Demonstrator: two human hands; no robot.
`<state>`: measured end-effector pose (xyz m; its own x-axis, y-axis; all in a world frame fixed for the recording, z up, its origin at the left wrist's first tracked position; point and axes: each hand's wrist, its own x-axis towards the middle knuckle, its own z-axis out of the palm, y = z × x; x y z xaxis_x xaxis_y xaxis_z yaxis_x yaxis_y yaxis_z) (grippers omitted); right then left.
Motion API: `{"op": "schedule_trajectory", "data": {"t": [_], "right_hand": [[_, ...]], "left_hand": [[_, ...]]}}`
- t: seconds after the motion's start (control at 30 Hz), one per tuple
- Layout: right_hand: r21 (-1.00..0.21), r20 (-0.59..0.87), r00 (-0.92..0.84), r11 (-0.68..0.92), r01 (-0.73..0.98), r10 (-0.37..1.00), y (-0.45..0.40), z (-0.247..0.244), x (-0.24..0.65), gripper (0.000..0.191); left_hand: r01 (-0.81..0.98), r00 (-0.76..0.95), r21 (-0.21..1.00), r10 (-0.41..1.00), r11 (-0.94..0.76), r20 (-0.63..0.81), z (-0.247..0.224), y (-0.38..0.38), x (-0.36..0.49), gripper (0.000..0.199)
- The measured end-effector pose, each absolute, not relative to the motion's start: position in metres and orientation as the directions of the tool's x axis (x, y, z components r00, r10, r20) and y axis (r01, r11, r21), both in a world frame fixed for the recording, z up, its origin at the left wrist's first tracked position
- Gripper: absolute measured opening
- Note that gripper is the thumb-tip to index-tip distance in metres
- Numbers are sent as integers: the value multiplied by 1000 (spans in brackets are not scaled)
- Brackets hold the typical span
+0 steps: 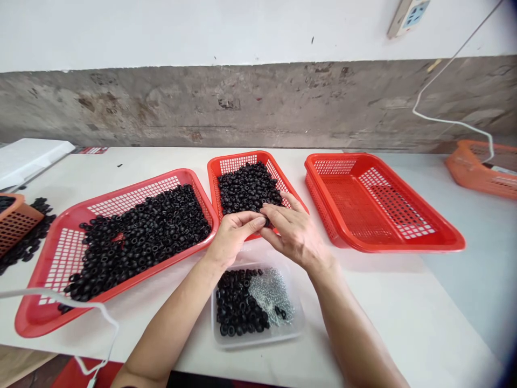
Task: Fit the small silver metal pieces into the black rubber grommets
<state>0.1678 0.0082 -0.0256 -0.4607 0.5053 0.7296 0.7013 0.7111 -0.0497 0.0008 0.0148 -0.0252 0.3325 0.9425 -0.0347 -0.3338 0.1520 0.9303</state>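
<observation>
Small black ring-like part [267, 222], half hidden, sits between meeting fingertips, level with both hands; long axis unclear. Left hand [234, 234] thumb and fingers pinch it; right hand [297, 231] fingertips pinch from opposite side. Small red basket [232, 156] just beyond; clear plastic box [258, 341] nearer body.

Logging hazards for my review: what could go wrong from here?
The black piece between the left hand and right hand could slip and vanish among similar ones in the middle red basket. In the clear tub, a few black parts lie on the silvery beads; a knock might mix the two further.
</observation>
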Motion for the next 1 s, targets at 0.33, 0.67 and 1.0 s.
{"op": "schedule_trajectory", "data": {"t": [0.33,0.67,1.0], "right_hand": [[-92,780,-394,712,696,486,11,-36,162,12],[-266,747,-385,775,573,541,8,-30,167,24],[-98,778,-380,693,714,501,7,-30,165,19]], "left_hand": [[-345,412,910,908,230,-73,-28,18,-3,35],[-375,612,765,760,524,-220,-34,25,-14,33],[-375,472,875,875,306,-103,-27,15,-8,26]]}}
